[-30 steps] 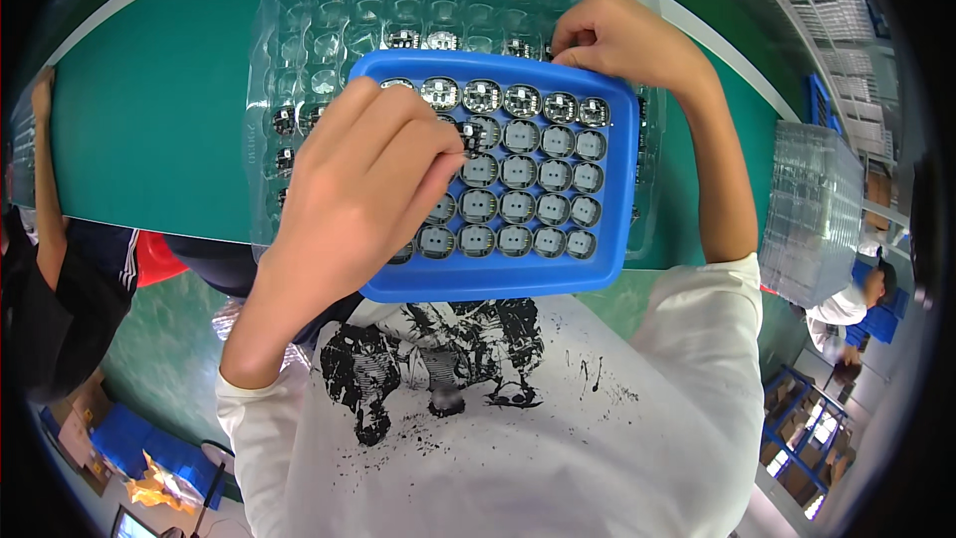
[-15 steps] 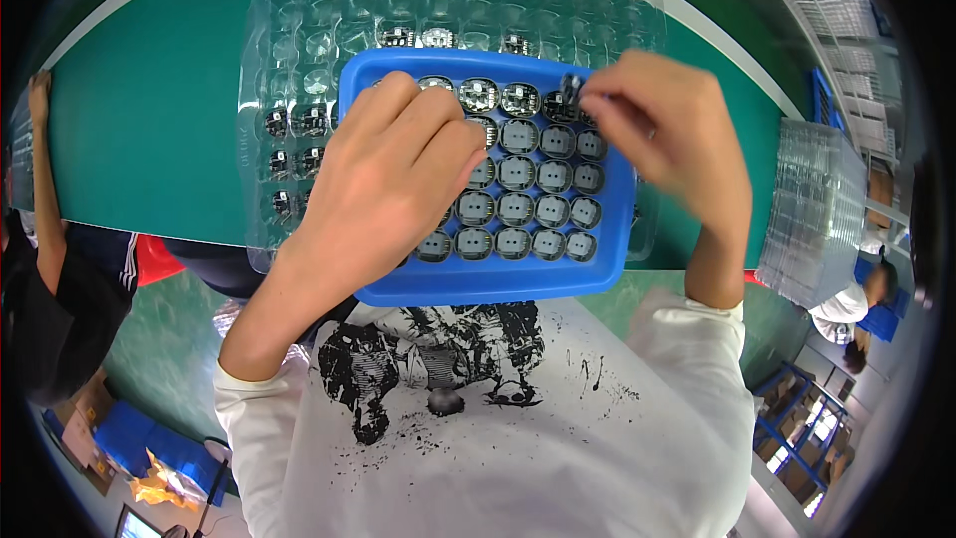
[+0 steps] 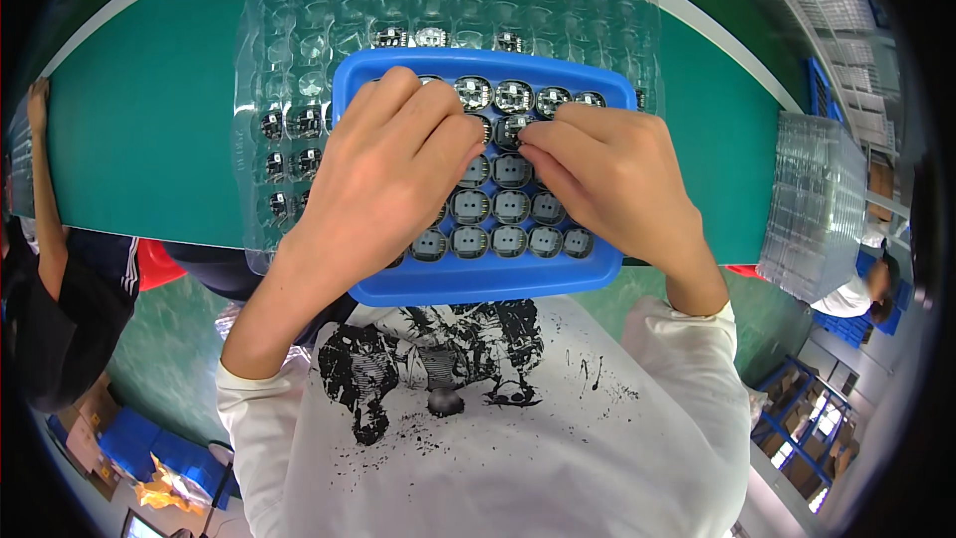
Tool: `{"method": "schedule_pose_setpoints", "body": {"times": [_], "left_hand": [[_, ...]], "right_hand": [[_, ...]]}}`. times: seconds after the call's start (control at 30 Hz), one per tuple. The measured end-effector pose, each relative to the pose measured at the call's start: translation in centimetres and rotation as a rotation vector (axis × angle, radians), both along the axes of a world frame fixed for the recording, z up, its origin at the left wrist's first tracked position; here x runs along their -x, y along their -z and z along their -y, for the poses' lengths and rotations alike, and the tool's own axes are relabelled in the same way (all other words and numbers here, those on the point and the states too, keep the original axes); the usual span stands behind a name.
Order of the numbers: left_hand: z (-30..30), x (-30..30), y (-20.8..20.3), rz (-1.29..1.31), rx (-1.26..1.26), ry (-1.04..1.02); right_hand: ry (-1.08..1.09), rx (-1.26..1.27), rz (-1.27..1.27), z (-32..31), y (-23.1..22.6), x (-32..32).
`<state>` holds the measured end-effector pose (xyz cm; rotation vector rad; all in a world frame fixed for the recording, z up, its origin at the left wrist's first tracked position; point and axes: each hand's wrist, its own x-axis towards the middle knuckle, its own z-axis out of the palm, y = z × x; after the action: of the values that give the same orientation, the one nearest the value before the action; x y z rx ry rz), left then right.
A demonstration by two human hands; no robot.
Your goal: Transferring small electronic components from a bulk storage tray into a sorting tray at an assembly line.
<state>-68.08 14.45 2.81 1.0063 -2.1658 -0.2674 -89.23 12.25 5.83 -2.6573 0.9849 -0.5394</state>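
A blue tray (image 3: 488,289) in front of me holds rows of rounded grey plastic housings (image 3: 511,206). Small dark circuit boards (image 3: 514,96) sit in the housings of its far row. My right hand (image 3: 612,159) bends over the tray's right half, thumb and fingers pinched on a small circuit board (image 3: 512,132) at a second-row housing. Just left of it, my left hand (image 3: 393,169) is closed over the tray's left part. Its fingertips point down beside a second-row housing; whatever they hold is hidden, as are the housings beneath the hand.
Under and beyond the blue tray lies a clear plastic blister tray (image 3: 558,0), with more circuit boards in some pockets (image 3: 307,121). Clear trays (image 3: 812,209) are stacked at the right on the green table (image 3: 149,130). Another person's arm (image 3: 45,169) rests at the far left edge.
My right hand has moved left and nearer, from the tray's far right corner to the second row. A board now covers a housing there that showed bare grey. My left hand has hardly moved.
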Motion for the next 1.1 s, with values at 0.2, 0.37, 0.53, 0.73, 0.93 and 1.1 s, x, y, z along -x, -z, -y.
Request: {"method": "schedule_pose_setpoints", "body": {"times": [0.2,0.37,0.53,0.73,0.93,1.1], "left_hand": [[0.05,-0.09,0.2,0.004,0.011,0.003],[-0.01,-0.07,0.08,0.003,0.008,0.004],[-0.03,-0.04,0.09,-0.012,0.014,0.005],[-0.06,-0.11,0.24,-0.013,0.01,0.007],[-0.1,-0.31,0.07,0.025,0.009,0.004],[-0.14,-0.2,0.03,0.055,0.0,0.01]], "right_hand": [[-0.011,-0.006,0.012,-0.04,0.68,-0.4],[-0.009,-0.028,-0.043,-0.19,0.74,-0.31],[0.01,-0.041,-0.051,-0.27,0.65,-0.35],[0.013,-0.046,-0.049,-0.24,0.63,-0.33],[0.004,-0.04,-0.054,-0.18,0.71,-0.29],[-0.004,-0.029,-0.062,-0.22,0.81,-0.23]]}}
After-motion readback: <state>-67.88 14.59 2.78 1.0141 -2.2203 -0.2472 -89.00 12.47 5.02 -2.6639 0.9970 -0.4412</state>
